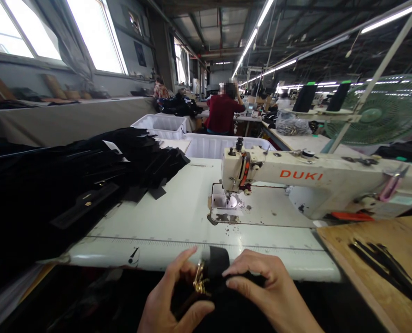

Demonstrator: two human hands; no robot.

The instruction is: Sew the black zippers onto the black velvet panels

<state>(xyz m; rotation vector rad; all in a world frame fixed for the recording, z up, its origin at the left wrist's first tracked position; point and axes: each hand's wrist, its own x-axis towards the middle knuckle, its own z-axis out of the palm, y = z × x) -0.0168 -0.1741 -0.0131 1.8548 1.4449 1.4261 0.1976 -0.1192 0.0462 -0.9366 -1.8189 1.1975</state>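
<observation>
Both my hands work at the near edge of the sewing table [178, 217]. My left hand [173, 300] is closed, thumb and fingers pinching a black fabric piece [218, 266] that carries a gold metal clasp [199, 280]. My right hand [271, 291] presses its curled fingers on the same black piece from the right. The strip's top end sticks up between my hands. A cream sewing machine [296, 178] marked DUKI stands behind them, its needle [229, 196] over the metal plate.
A big heap of black fabric pieces [70, 185] covers the table's left side. A wooden board [382, 259] with black strips lies at the right. White plastic bins [206, 143], a green fan [386, 111] and a person in a red top [223, 113] are beyond.
</observation>
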